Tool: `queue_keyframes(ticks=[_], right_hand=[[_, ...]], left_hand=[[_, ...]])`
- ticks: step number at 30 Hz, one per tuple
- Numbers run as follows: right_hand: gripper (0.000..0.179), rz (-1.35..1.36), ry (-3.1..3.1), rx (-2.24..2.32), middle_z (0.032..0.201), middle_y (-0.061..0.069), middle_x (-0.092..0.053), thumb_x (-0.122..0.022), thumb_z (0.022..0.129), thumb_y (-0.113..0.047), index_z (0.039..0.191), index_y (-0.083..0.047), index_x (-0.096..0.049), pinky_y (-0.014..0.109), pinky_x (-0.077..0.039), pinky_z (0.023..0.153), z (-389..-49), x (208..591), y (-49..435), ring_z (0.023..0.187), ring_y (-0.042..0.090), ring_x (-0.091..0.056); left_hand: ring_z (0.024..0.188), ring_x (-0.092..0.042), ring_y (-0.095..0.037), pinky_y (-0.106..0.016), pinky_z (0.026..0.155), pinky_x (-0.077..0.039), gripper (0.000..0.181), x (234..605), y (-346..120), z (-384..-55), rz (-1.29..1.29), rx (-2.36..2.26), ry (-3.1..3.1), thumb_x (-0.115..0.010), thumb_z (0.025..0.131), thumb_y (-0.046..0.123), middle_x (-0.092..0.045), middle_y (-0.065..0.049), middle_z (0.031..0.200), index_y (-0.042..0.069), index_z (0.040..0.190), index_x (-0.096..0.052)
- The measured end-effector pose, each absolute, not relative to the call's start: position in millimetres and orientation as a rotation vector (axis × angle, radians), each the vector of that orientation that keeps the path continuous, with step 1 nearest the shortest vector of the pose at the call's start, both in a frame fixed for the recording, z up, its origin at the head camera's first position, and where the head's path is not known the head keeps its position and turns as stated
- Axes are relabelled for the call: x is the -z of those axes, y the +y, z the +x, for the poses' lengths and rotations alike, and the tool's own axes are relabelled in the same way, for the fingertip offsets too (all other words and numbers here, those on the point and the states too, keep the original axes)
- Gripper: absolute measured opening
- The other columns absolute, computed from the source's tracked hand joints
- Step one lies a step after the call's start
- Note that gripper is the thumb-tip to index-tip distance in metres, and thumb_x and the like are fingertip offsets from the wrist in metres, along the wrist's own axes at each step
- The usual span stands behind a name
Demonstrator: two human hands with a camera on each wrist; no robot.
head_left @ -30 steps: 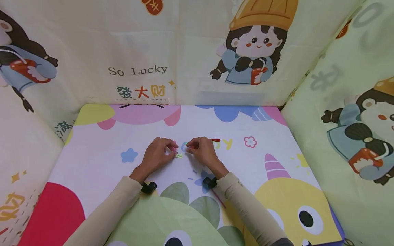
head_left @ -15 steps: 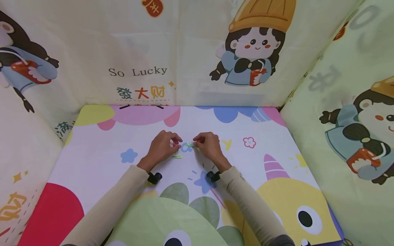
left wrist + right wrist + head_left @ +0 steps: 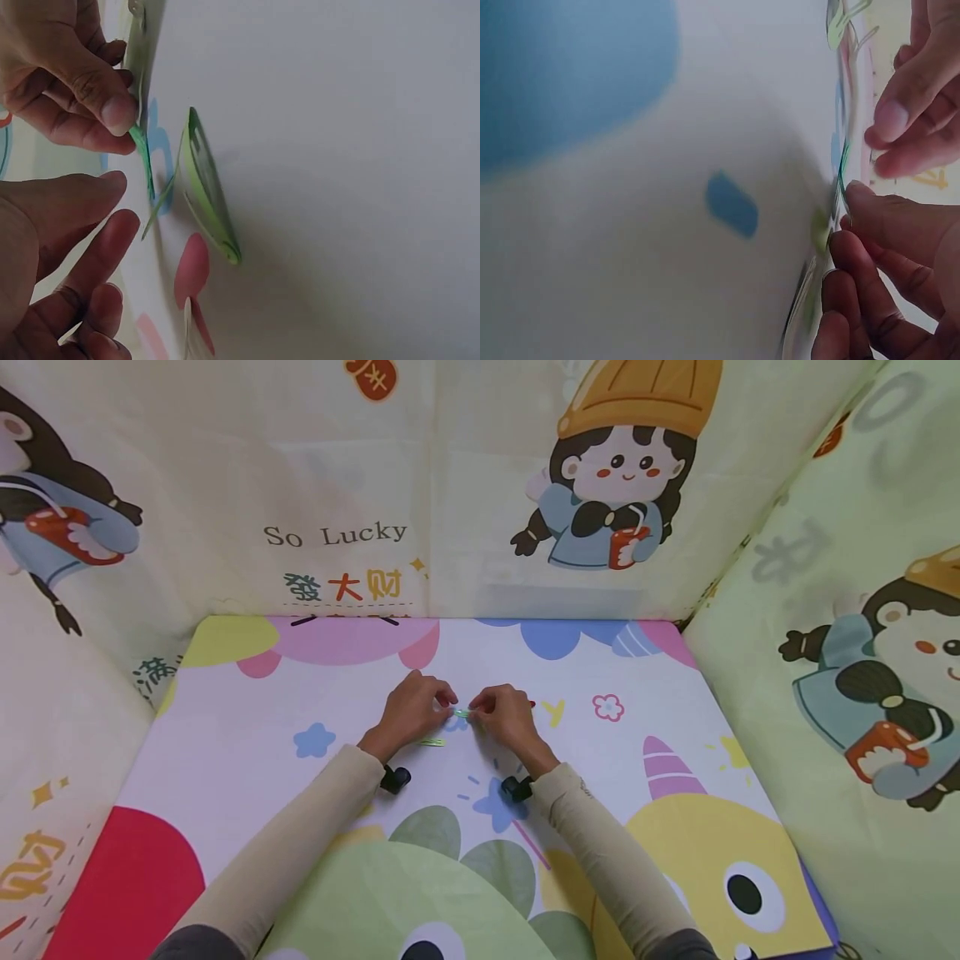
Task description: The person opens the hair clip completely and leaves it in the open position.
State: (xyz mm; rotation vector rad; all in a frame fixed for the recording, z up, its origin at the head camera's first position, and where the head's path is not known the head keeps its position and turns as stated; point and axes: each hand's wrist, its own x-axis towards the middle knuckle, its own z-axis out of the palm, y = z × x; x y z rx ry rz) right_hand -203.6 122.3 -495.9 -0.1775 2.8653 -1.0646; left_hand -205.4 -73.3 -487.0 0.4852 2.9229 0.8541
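My right hand (image 3: pixel 508 718) pinches one end of a green snap hair clip (image 3: pixel 462 714) between thumb and index finger, just over the tabletop. The clip's other end (image 3: pixel 142 157) points toward my left hand (image 3: pixel 417 710). In the left wrist view the left thumb and index fingertips (image 3: pixel 116 180) are apart, with nothing between them, close to the clip's free end. A light green snap clip (image 3: pixel 206 195), its parts sprung apart, lies on the table near the left hand. Beside it is a pink clip (image 3: pixel 192 266), hidden by the left hand in the head view.
A red clip's tip (image 3: pixel 532 703) shows behind the right hand. The table (image 3: pixel 247 760) carries a cartoon print with letters, stars and a flower (image 3: pixel 608 707). Printed cloth walls (image 3: pixel 465 485) rise at the back and both sides. Each wrist wears a small black camera (image 3: pixel 395 778).
The left hand has moved right and away from me, leaving the pink clip and closing in on the right hand. The right hand has shifted slightly right, and the green clip now shows at its fingertips.
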Motion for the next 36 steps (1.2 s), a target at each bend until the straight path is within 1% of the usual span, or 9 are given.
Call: queue_keyframes(ticks=[3, 7, 12, 17, 20, 24, 31, 36], right_hand=[[0.006, -0.193, 2.861, 1.060, 0.077, 0.003, -0.073, -0.086, 0.088, -0.011, 0.092, -0.013, -0.083, 0.028, -0.049, 0.070, -204, 496, 121, 0.074, 0.017, -0.062], [0.004, -0.184, 2.849, 1.047, 0.077, 0.003, -0.072, -0.084, 0.089, -0.011, 0.093, -0.012, -0.083, 0.029, -0.049, 0.071, -204, 497, 119, 0.076, 0.018, -0.061], [0.004, -0.155, 2.822, 1.043, 0.077, 0.002, -0.070, -0.083, 0.092, -0.012, 0.094, -0.009, -0.082, 0.029, -0.048, 0.071, -203, 497, 119, 0.077, 0.018, -0.060], [0.004, -0.131, 2.800, 1.078, 0.078, 0.002, -0.072, -0.081, 0.094, -0.012, 0.090, -0.013, -0.080, 0.029, -0.047, 0.072, -202, 496, 120, 0.078, 0.018, -0.060], [0.007, -0.129, 2.792, 1.108, 0.080, 0.002, -0.072, -0.078, 0.096, -0.010, 0.090, -0.014, -0.079, 0.030, -0.046, 0.074, -202, 496, 120, 0.079, 0.019, -0.059], [0.010, -0.154, 2.789, 1.152, 0.084, 0.003, -0.072, -0.074, 0.098, -0.006, 0.093, -0.013, -0.078, 0.030, -0.046, 0.075, -202, 496, 120, 0.080, 0.019, -0.058], [0.008, -0.208, 2.809, 1.239, 0.087, 0.004, -0.075, -0.073, 0.098, -0.005, 0.094, -0.011, -0.078, 0.029, -0.046, 0.076, -201, 492, 118, 0.081, 0.018, -0.059], [0.009, -0.228, 2.819, 1.285, 0.084, 0.003, -0.075, -0.074, 0.097, -0.005, 0.091, -0.011, -0.077, 0.028, -0.046, 0.073, -200, 490, 116, 0.078, 0.017, -0.059]], left_hand=[[0.097, -0.055, -0.022, -0.037, 0.080, -0.048, 0.014, 489, -70, -207, 0.476, -0.834, 2.915, -0.083, 0.090, 0.017, -0.079, 0.000, 0.098, 0.017, 0.105, -0.083], [0.096, -0.055, -0.021, -0.036, 0.079, -0.047, 0.013, 492, -67, -208, 0.462, -0.819, 2.903, -0.084, 0.089, 0.014, -0.079, 0.000, 0.097, 0.018, 0.101, -0.083], [0.095, -0.055, -0.021, -0.035, 0.078, -0.046, 0.012, 495, -66, -208, 0.465, -0.817, 2.892, -0.083, 0.090, 0.012, -0.079, 0.000, 0.096, 0.018, 0.101, -0.084], [0.093, -0.054, -0.021, -0.034, 0.077, -0.044, 0.013, 495, -69, -207, 0.481, -0.859, 2.883, -0.080, 0.091, 0.011, -0.078, 0.000, 0.095, 0.018, 0.101, -0.085], [0.093, -0.055, -0.022, -0.035, 0.078, -0.044, 0.013, 495, -71, -207, 0.477, -0.922, 2.873, -0.078, 0.092, 0.009, -0.078, -0.001, 0.094, 0.017, 0.101, -0.085], [0.095, -0.058, -0.024, -0.037, 0.080, -0.045, 0.014, 495, -74, -206, 0.463, -0.982, 2.861, -0.075, 0.094, 0.009, -0.079, -0.002, 0.094, 0.016, 0.102, -0.085], [0.101, -0.060, -0.026, -0.041, 0.088, -0.047, 0.015, 488, -79, -200, 0.437, -1.052, 2.841, -0.072, 0.097, 0.010, -0.080, -0.005, 0.100, 0.013, 0.107, -0.084], [0.098, -0.059, -0.025, -0.038, 0.086, -0.046, 0.015, 484, -82, -198, 0.410, -1.080, 2.829, -0.073, 0.099, 0.013, -0.080, -0.005, 0.100, 0.012, 0.109, -0.084]])
